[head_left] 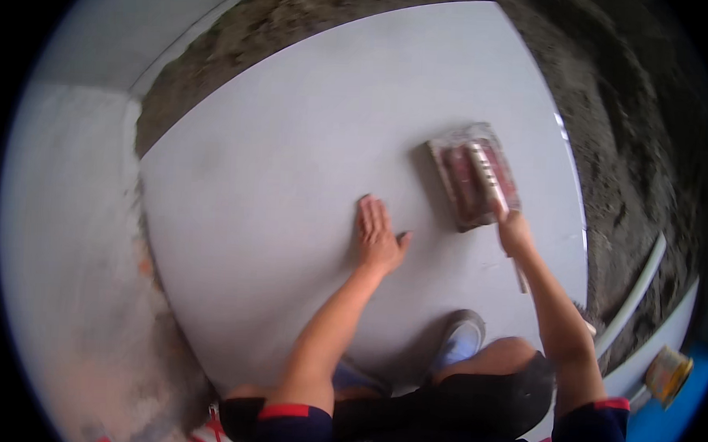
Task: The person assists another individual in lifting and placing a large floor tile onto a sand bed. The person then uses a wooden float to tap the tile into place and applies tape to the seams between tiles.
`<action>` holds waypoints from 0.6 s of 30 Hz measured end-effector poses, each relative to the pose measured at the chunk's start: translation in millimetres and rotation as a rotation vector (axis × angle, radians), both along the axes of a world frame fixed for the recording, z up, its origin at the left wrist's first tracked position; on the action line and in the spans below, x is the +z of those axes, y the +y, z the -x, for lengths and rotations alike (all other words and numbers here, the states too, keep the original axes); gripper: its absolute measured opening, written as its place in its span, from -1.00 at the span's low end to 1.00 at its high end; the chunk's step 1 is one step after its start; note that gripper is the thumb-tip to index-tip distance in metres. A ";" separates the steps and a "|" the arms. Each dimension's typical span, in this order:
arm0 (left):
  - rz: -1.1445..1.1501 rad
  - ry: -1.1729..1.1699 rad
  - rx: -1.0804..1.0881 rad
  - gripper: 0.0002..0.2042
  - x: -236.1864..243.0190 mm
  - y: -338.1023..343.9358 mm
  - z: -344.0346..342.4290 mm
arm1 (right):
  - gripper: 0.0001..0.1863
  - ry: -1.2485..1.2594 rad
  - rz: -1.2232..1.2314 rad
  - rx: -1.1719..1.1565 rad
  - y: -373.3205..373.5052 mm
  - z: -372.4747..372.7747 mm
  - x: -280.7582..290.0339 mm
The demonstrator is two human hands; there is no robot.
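I squat over a large, smooth grey slab laid on dark, sandy ground. My left hand rests palm down near the slab's middle, fingers stretched out and holding nothing. To its right, my right hand is closed around a thin handle, whose lower end sticks out below the fist. Beyond the fist, a pale bar with dark marks lies over a worn, reddish rectangular block on or just above the slab. Blur hides whether the bar and handle are one piece.
A rough pale wall borders the slab on the left. Loose dark sand surrounds its far and right edges. At the right lie a pale pipe and a yellowish tub beside a blue surface. My shoe stands on the slab.
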State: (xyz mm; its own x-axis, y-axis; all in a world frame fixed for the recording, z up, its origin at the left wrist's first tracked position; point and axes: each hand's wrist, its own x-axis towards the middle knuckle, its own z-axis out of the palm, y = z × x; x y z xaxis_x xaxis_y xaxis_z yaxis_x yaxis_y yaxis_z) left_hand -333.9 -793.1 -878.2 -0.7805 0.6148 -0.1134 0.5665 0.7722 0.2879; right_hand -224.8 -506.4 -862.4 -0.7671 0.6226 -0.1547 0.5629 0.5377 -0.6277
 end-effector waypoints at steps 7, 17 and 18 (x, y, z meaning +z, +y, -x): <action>0.237 -0.089 -0.094 -0.48 102.6 -157.8 111.3 | -0.36 -0.306 0.529 -0.211 -0.6 -43.5 27.3; 0.223 -0.092 0.656 -0.39 23.8 -343.2 -6.1 | -0.40 -0.422 0.304 0.022 19.5 0.4 107.4; 0.184 -0.058 0.690 -0.35 2.6 -341.5 -14.1 | -0.40 -0.411 0.243 0.085 24.0 12.0 123.2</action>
State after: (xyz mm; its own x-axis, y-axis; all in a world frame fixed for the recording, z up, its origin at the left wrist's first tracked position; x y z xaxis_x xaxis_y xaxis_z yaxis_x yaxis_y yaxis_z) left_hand -319.8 -1134.5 -875.6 -0.9741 -0.0501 -0.2206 -0.0809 0.9878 0.1329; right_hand -236.8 -482.4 -739.2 -0.6586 0.4687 -0.5887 0.7511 0.4577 -0.4758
